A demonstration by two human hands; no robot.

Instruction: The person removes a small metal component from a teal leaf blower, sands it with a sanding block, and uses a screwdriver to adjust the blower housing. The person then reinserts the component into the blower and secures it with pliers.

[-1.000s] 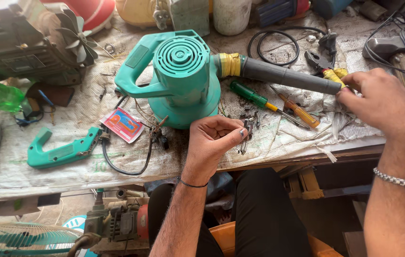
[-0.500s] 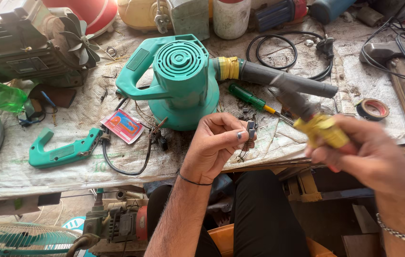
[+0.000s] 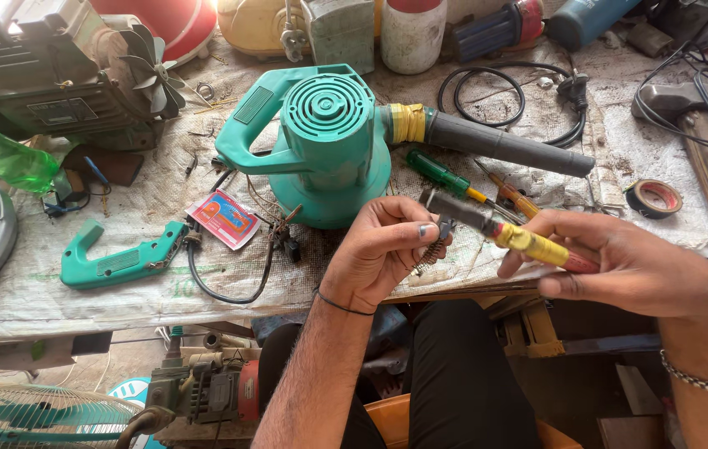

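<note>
My left hand (image 3: 383,249) pinches a small part with a coiled spring (image 3: 431,254) hanging from it, just in front of the workbench edge. My right hand (image 3: 620,266) grips pliers with yellow handles (image 3: 529,243); their grey jaws (image 3: 458,212) reach toward the small part at my left fingertips. Behind both hands lies a teal electric blower (image 3: 321,145) with a grey nozzle (image 3: 508,143) pointing right.
On the cloth-covered bench (image 3: 104,283) lie a loose teal handle shell (image 3: 117,262) with a black cord, a red packet (image 3: 222,218), screwdrivers (image 3: 454,179), a roll of tape (image 3: 653,198), a hammer (image 3: 703,125), and an old motor (image 3: 71,79).
My right hand picked up the yellow-handled pliers from the right side of the bench and brought them left to the part held in my left hand, which rose slightly.
</note>
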